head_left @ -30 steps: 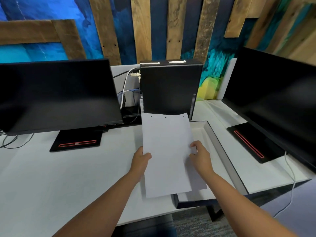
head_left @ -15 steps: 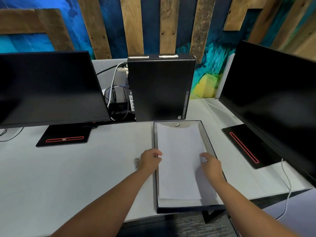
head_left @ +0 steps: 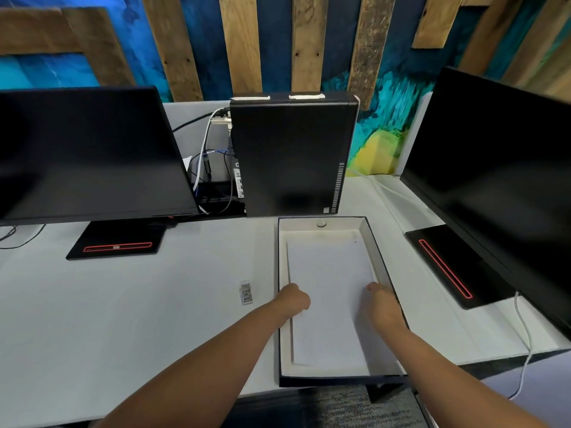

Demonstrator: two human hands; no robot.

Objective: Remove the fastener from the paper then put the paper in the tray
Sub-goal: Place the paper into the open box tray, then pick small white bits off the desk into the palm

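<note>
Paper [head_left: 330, 298] lies flat inside the dark-rimmed tray [head_left: 346, 225], on the white desk [head_left: 123, 304] in front of the black computer tower [head_left: 293, 156]. Left hand [head_left: 293, 299] sits at the sheet's left edge and right hand [head_left: 381, 301] at its right edge, both knuckles-up. The fingers are hidden, so grip cannot be determined. The small clear fastener [head_left: 246, 292] lies on the desk just left of the tray.

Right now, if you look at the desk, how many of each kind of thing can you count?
Black flat monitors: 2
Black upright computer box: 1
Dark-rimmed rectangular tray: 1
White paper stack, lying in the tray: 1
Small clear fastener, on the desk left of the tray: 1
Total: 6
</note>
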